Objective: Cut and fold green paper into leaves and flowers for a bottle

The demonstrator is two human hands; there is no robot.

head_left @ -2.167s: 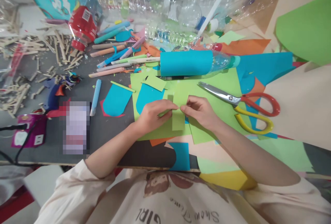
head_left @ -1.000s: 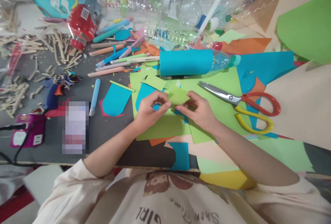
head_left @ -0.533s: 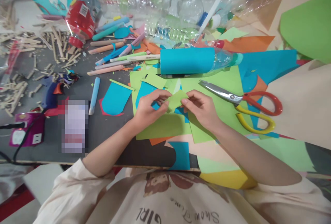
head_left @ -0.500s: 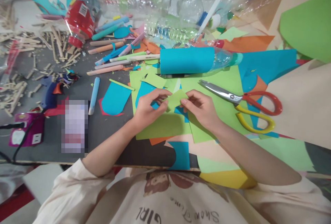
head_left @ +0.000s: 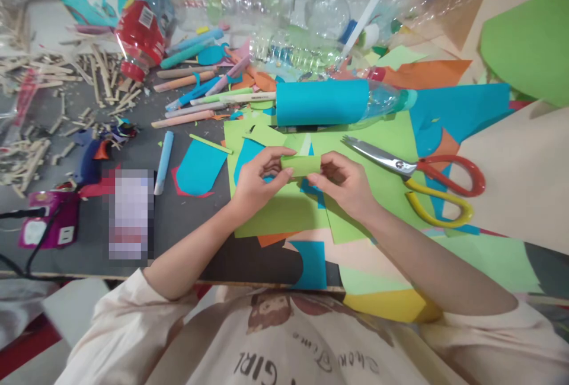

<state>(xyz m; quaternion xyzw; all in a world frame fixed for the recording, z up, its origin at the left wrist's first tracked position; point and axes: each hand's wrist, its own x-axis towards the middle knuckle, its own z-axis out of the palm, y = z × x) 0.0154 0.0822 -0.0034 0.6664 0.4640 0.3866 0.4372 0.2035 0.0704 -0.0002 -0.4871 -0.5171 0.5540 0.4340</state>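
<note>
Above the green sheet (head_left: 280, 216), pinching the green strip (head_left: 304, 165) by both ends with left hand (head_left: 258, 183) and right hand (head_left: 349, 182), could crease it by pressing unevenly.

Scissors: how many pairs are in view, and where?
1: the scissors lie to the right of the right hand, blades over green paper. Others may be hidden under the clutter.

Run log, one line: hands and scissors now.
left hand: holds green paper strip | right hand: holds its other end | scissors: unheld, beside right hand
</note>
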